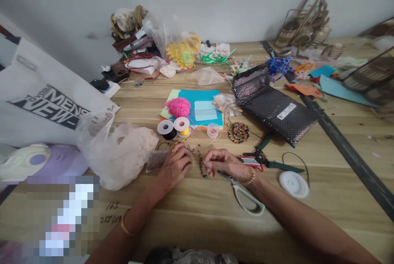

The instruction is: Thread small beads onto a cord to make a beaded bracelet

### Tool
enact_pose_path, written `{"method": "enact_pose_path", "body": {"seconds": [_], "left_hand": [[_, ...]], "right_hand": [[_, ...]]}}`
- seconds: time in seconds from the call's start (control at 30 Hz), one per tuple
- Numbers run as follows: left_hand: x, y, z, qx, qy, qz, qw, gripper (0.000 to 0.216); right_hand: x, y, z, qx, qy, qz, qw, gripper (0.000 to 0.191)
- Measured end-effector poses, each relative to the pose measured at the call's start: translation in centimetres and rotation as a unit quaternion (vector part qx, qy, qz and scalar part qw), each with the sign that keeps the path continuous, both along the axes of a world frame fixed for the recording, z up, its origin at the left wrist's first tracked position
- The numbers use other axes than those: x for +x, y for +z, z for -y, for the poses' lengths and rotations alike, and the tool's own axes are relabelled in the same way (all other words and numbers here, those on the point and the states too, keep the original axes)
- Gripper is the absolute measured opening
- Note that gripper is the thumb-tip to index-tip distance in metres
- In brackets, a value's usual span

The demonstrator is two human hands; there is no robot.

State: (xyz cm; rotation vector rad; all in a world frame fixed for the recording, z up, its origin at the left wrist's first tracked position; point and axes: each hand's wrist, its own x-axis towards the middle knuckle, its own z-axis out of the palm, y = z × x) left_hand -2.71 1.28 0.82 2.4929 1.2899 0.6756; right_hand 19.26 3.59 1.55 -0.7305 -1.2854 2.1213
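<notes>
My left hand lies on the table, fingers extended and slightly curled, close to loose small beads. Under its edge is a small clear bag. The fingertips of my right hand are pinched on a thin pale strand, whose far end I cannot follow. Just left of that pinch lies a short string of dark, multicoloured beads. White-handled scissors rest partly beneath my right wrist. Beyond the hands stand a black thread spool and a yellow thread spool.
A coiled bead strand, green-handled pruners and a white spool lie right. Pink yarn sits on coloured paper. A black bubble mailer is behind; a white plastic bag is left.
</notes>
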Motion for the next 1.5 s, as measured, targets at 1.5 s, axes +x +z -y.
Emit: {"method": "enact_pose_path", "body": {"seconds": [1.5], "left_hand": [[3.5, 0.4, 1.1, -0.526, 0.119, 0.584, 0.607, 0.026]], "right_hand": [[-0.5, -0.7, 0.4, 0.053, 0.011, 0.031, 0.998, 0.034]]}}
